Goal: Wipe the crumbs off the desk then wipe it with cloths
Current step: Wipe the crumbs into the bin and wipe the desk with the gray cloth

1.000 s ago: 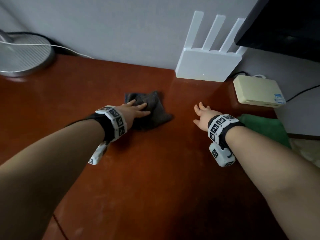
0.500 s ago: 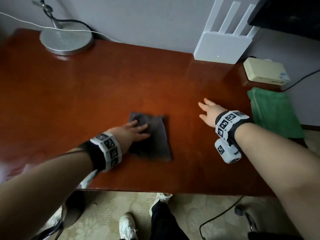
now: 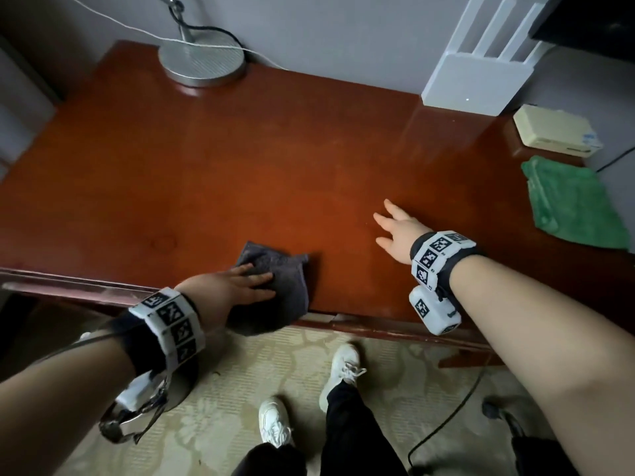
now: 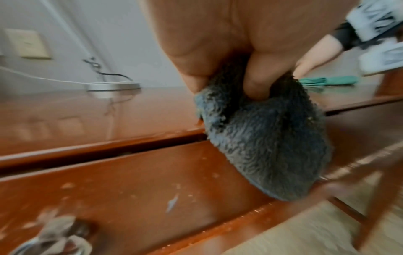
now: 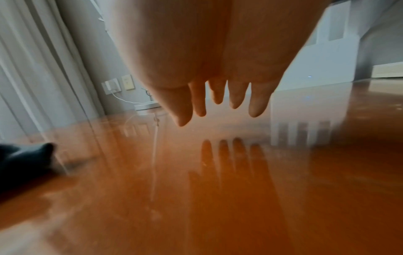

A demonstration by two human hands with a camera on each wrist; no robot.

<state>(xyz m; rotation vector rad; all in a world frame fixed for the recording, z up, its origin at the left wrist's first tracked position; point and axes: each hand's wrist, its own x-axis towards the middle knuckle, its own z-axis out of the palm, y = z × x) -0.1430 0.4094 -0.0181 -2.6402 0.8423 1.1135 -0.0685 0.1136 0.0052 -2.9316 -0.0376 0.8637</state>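
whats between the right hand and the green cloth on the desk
Nothing: the head view shows only bare, glossy desk between the right hand, fingers spread, and the green cloth by the desk's right edge.

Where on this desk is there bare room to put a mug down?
The broad middle of the desk, between the lamp base and the router, is bare. It is crowded along the right: the beige box and green cloth.

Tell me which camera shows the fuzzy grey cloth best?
The left wrist view: the grey cloth fills it, draped over the desk edge. The head view shows it smaller; the right wrist view catches only a dark blurred corner.
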